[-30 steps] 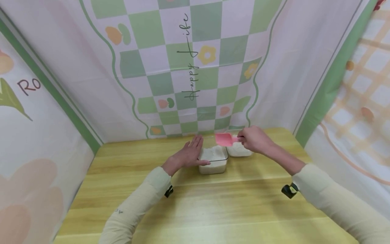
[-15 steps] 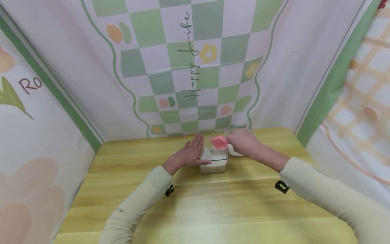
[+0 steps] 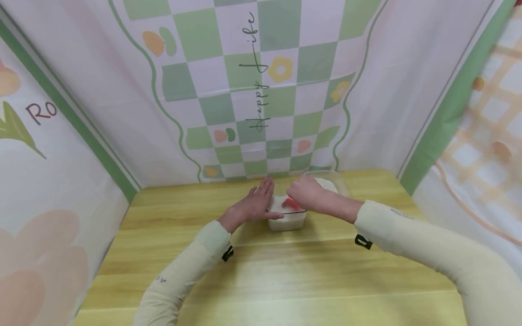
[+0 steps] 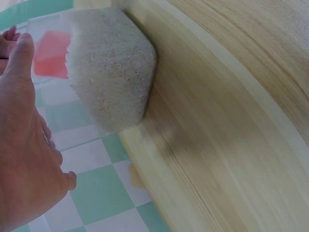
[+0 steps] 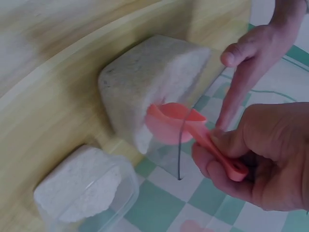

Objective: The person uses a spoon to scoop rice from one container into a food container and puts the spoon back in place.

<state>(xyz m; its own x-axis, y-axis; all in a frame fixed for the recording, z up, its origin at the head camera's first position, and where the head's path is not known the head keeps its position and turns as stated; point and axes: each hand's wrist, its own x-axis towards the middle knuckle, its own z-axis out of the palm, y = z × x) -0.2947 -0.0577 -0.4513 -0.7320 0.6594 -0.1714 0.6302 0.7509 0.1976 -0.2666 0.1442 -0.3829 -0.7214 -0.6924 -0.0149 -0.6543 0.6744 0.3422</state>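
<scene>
A clear glass container (image 3: 287, 223) of rice (image 4: 113, 67) stands on the table near the back. My left hand (image 3: 258, 202) rests against its left side, fingers straight and thumb along the front rim. My right hand (image 3: 307, 193) grips the handle of a pink scoop (image 5: 169, 129), thumb on top and fingers curled underneath. The scoop's bowl is inside the container, its tip at the rice surface; through the glass in the left wrist view, the pink bowl (image 4: 52, 54) shows beside the rice. In the head view the right hand covers the handle.
A second clear container (image 5: 126, 181), holding white grains (image 3: 326, 184), stands to the right and slightly behind the first. Wooden tabletop (image 3: 261, 276) spreads in front of both. A checkered cloth (image 3: 277, 104) hangs right behind the table's back edge.
My right hand has moved left and down from above the second container, bringing the scoop into the glass container of rice. The left hand has stayed in place.
</scene>
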